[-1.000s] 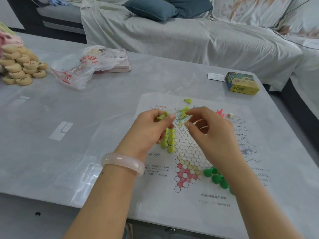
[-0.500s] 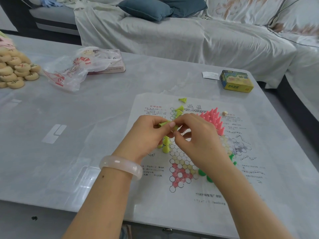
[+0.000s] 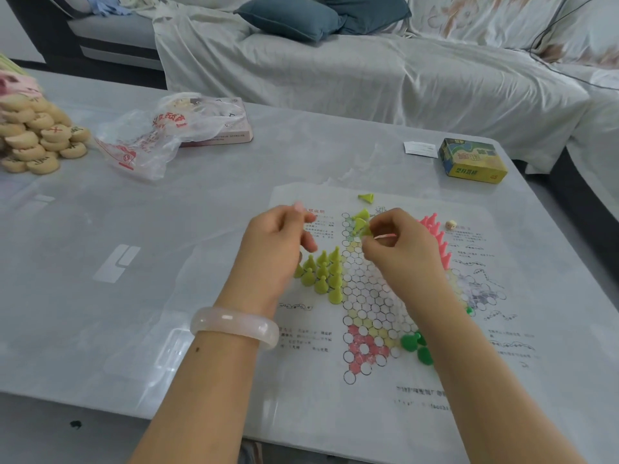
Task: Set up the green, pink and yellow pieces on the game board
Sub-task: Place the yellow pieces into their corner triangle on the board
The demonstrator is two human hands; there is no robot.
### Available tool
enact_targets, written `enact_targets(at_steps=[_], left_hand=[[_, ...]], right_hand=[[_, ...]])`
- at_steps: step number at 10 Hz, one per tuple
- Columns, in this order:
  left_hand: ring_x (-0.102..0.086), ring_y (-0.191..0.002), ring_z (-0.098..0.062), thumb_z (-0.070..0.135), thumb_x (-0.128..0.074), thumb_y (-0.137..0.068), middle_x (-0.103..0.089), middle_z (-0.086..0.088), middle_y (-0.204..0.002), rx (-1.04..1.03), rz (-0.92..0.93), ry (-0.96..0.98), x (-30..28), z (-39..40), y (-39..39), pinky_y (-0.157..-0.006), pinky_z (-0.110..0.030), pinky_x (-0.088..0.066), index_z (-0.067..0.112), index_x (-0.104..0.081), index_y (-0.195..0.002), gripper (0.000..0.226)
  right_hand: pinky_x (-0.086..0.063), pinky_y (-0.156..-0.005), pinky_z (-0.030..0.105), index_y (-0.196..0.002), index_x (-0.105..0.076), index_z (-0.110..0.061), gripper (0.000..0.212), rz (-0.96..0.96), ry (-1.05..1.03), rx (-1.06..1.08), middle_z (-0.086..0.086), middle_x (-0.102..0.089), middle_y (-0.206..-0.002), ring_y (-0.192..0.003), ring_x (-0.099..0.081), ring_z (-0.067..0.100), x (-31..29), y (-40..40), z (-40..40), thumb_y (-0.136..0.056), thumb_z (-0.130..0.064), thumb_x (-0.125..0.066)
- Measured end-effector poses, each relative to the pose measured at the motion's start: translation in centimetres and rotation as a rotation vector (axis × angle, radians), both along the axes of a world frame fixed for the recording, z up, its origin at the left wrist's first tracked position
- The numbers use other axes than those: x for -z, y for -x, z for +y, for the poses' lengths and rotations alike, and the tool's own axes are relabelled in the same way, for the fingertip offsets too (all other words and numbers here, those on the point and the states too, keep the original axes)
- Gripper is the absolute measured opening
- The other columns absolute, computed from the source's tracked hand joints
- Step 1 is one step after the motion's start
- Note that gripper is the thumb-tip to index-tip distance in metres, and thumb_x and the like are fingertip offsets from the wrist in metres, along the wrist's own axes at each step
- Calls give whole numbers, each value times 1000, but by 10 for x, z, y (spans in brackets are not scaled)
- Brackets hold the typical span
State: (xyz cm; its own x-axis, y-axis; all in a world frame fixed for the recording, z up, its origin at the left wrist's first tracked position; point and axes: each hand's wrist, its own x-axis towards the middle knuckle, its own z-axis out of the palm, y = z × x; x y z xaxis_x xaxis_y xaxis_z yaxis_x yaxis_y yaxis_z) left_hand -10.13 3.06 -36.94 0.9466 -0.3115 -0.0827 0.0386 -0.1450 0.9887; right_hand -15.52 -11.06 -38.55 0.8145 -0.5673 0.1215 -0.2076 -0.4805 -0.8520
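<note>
Both hands hover over the paper board (image 3: 375, 296) that lies flat on the grey table (image 3: 134, 262). The left hand (image 3: 273, 249), a pale bangle (image 3: 234, 326) on its wrist, is loosely curled with thumb and fingertips drawn together; I cannot tell whether anything is between them. The right hand (image 3: 402, 252) is closed, pinching a yellow piece (image 3: 365, 231) at its fingertips over the far part of the grid.

Just beside that pinch, two more yellow cones (image 3: 361, 218) lean on the far point of the grid, and a single one (image 3: 366, 197) lies on its side a little farther off. A cluster of upright yellow pieces (image 3: 323, 272) stands on the left point of the board, just right of the left hand. The pink pieces (image 3: 435, 236) stand in a row at the right, partly hidden behind the right hand. The green pieces (image 3: 417, 346) sit near the right forearm, on the near right part of the board, some covered by the arm.

A small die (image 3: 451, 225) rests right of the pink row. Farther off on the table are a yellow box (image 3: 472, 162), a white slip (image 3: 420, 149), a crumpled plastic bag (image 3: 150, 139) over a flat pink box (image 3: 231, 132), and a heap of round wooden discs (image 3: 37, 135) at the far left. A covered sofa (image 3: 368, 68) stands beyond.
</note>
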Motion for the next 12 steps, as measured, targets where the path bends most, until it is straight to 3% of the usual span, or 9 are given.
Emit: enact_targets(at_steps=[1, 2, 5, 7, 9, 10, 11, 12], left_hand=[[-32, -33, -2, 25, -35, -98, -48, 3, -53, -102, 43, 90, -1, 2, -6, -36, -10, -27, 18, -55, -72, 33], [-30, -33, -3, 21, -36, -97, -45, 2, -53, -125, 72, 133, -3, 3, -7, -34, -10, -25, 14, -51, -68, 34], [-31, -35, -5, 21, -36, -97, -46, 2, -54, -118, 62, 141, -4, 4, -8, -34, -10, -25, 14, -52, -67, 34], [-30, -35, -5, 21, -36, -97, -46, 2, -54, -110, 66, 136, -5, 5, -7, -34, -10, -25, 13, -51, -68, 34], [-31, -36, -5, 21, -36, -97, -46, 2, -55, -103, 64, 121, -6, 4, -6, -34, -10, -26, 13, -52, -68, 34], [-31, -37, -6, 21, -37, -97, -47, 2, -55, -87, 68, 105, -6, 3, -5, -34, -11, -26, 14, -51, -71, 30], [-33, -37, -6, 23, -37, -97, -50, 4, -54, -57, 78, 64, -5, 1, -3, -35, -12, -27, 16, -51, -77, 25], [-37, -39, -10, 25, -30, -99, -55, 2, -56, 40, 119, 50, -5, -5, 3, -35, -13, -28, 18, -49, -89, 22]], right_hand=[[-48, -64, 16, -91, -57, -15, 14, 63, 11, 41, -1, -64, -88, -77, -63, 14, 6, -8, -6, -80, -7, -58], [-41, -58, 12, -91, -60, -15, 13, 175, 157, 10, -3, -62, -85, -76, -59, 12, 14, -16, -7, -80, -8, -58], [-37, -56, 12, -93, -64, -15, 16, 276, 316, -31, -5, -57, -77, -71, -52, 10, 22, -24, -5, -80, -10, -57], [-39, -57, 22, -97, -64, -16, 18, 309, 382, -63, -3, -57, -81, -75, -51, 12, 22, -25, 1, -81, -11, -56], [-39, -66, 23, -99, -63, -15, 19, 318, 393, -80, -1, -57, -84, -80, -53, 15, 22, -23, 0, -82, -12, -56], [-40, -69, 24, -111, -57, -15, 29, 320, 395, -106, 1, -58, -87, -82, -53, 15, 21, -20, 0, -83, -11, -55], [-42, -63, 17, -116, -55, -16, 32, 231, 311, -79, 2, -61, -85, -76, -55, 11, 11, -13, 0, -85, -11, -53], [-45, -66, 5, -107, -60, -25, 22, 17, 86, -137, -12, -62, -83, -73, -57, -1, -15, 2, 8, -88, -17, -53]])
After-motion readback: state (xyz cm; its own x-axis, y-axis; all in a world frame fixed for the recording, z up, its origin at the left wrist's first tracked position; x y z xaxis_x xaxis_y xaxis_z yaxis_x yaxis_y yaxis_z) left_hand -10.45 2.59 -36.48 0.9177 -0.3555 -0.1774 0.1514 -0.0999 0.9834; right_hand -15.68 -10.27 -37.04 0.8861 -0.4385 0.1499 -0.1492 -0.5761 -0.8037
